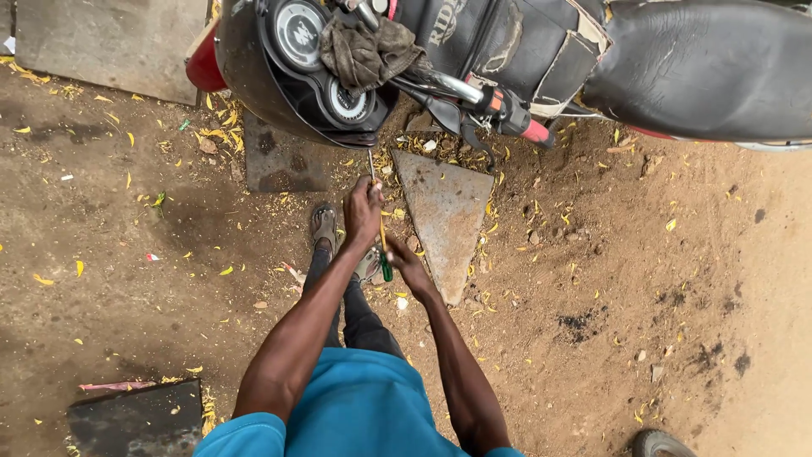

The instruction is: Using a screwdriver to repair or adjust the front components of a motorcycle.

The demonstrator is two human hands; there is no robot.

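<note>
Both hands grip one long screwdriver (379, 222) below the motorcycle (507, 51): the left hand (362, 213) closed around its shaft, the right hand (404, 261) closed at the green handle, tip reaching up toward the headlight housing (279, 93). Pushed at that slant, the tip could slip and scratch the housing, or jab the left hand's fingers.

Bare brown dirt ground (643, 279) is seen outdoors, lit by flat daylight. Small yellow leaves (222, 127) are scattered across it. A grey concrete slab (110, 42) is set at the upper left, a triangular stone (446, 216) lies in the middle, and a dark flat slab (135, 419) is placed at the lower left.
</note>
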